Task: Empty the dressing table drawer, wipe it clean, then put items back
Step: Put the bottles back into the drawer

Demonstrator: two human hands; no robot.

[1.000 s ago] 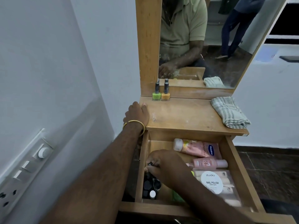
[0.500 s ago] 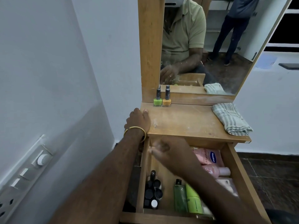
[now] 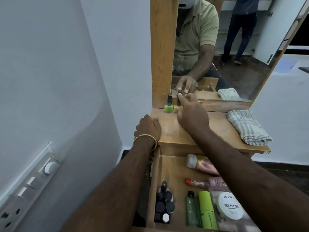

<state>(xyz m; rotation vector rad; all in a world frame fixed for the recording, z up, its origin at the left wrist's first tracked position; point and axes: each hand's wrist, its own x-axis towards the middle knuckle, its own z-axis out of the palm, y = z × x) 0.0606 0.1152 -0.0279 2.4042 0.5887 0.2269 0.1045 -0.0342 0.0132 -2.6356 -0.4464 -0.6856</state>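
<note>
The open wooden drawer [image 3: 154,181] holds a cluster of dark-capped nail polish bottles [image 3: 164,205] at its left, a pink tube [image 3: 204,164], a red-capped tube [image 3: 197,181], a dark green bottle [image 3: 192,210], a lime bottle [image 3: 207,211] and a white nail polish remover tub [image 3: 230,206]. On the tabletop, against the mirror, stand a green nail polish bottle [image 3: 168,108] and a yellow one [image 3: 177,108]. My right hand [image 3: 190,114] reaches there, fingers pinched on a dark cap beside the yellow bottle; what it grips is mostly hidden. My left hand [image 3: 148,128] rests palm down on the tabletop's left front corner.
A striped folded cloth [image 3: 247,126] lies on the right of the tabletop [image 3: 200,136]. The mirror [image 3: 225,47] rises behind, with a second person reflected in it. A white wall with a switch panel [image 3: 33,181] is close on the left.
My right hand has left the drawer's left compartment and travelled up and back to the nail polish bottles by the mirror. My left hand has stayed put.
</note>
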